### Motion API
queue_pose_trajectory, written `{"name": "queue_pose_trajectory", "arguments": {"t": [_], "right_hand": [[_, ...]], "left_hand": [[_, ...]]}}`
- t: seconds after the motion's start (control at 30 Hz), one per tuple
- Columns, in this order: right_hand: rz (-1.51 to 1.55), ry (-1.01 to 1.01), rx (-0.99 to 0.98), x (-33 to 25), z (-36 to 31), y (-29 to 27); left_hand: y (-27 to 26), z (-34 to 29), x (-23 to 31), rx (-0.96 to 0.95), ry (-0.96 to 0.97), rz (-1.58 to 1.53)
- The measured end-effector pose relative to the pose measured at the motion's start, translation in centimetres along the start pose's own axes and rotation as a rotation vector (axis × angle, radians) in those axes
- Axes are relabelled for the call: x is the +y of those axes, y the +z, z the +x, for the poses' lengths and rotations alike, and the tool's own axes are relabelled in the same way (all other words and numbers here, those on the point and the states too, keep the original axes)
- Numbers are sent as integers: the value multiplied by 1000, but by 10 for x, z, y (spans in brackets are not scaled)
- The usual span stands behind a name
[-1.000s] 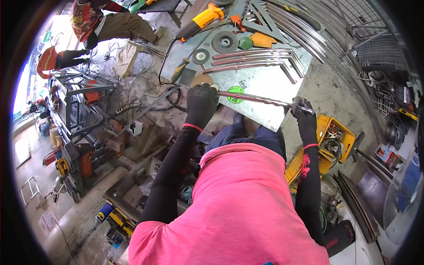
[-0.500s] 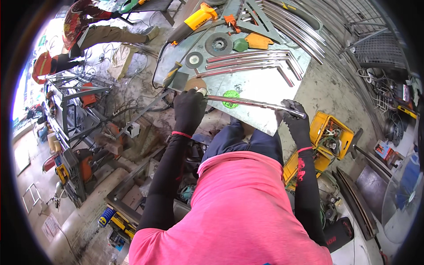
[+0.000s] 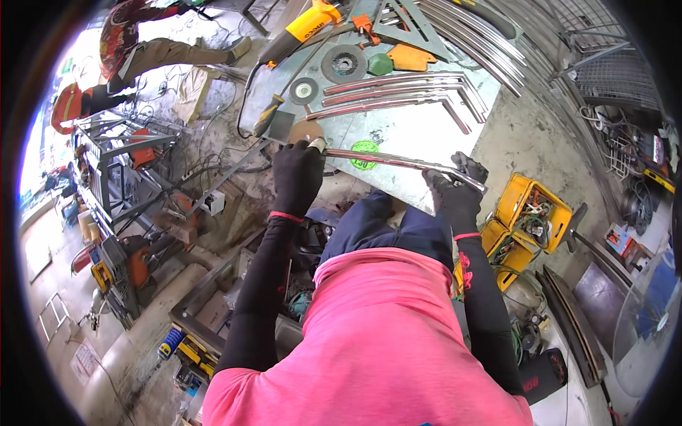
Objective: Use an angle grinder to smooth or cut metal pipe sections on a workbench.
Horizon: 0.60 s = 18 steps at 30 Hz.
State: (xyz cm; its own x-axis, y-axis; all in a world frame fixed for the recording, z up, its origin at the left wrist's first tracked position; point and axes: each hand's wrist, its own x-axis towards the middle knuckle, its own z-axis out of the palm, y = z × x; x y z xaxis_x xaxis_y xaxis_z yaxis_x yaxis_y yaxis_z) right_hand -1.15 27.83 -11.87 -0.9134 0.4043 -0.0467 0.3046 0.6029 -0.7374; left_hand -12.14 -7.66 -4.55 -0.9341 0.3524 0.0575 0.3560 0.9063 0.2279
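Note:
A shiny metal tube (image 3: 387,157) lies level across in front of me, over the near edge of the metal-topped table (image 3: 419,192). My left hand (image 3: 298,174), in a dark glove with a pale fingertip showing, is closed round the tube's left end. Near the tube's right end, my right hand (image 3: 458,188), gloved too, grips it with the fingers wrapped round. Beyond the tube, several bent metal tubes (image 3: 398,97) lie side by side on the table. A brown cutting disc (image 3: 307,130) rests just past my left hand.
Toward the table's far side are a yellow angle grinder (image 3: 302,28), a grinding disc (image 3: 344,64), a smaller disc (image 3: 304,91) and a triangular metal square (image 3: 412,32). A yellow toolbox (image 3: 529,213) stands open at right. Another person (image 3: 153,60) is at far left.
My right hand has shifted left along the tube, and its fingers have changed their hold. The left hand keeps its grip at the other end.

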Motion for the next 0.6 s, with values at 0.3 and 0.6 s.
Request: {"name": "queue_pose_trajectory", "arguments": {"t": [0.3,0.6], "right_hand": [[613,334,173,28,-6,1],[604,336,32,36,3,1]], "left_hand": [[7,-10,22,15,5,-57],[7,-9,23,-26,-45,-117]]}}
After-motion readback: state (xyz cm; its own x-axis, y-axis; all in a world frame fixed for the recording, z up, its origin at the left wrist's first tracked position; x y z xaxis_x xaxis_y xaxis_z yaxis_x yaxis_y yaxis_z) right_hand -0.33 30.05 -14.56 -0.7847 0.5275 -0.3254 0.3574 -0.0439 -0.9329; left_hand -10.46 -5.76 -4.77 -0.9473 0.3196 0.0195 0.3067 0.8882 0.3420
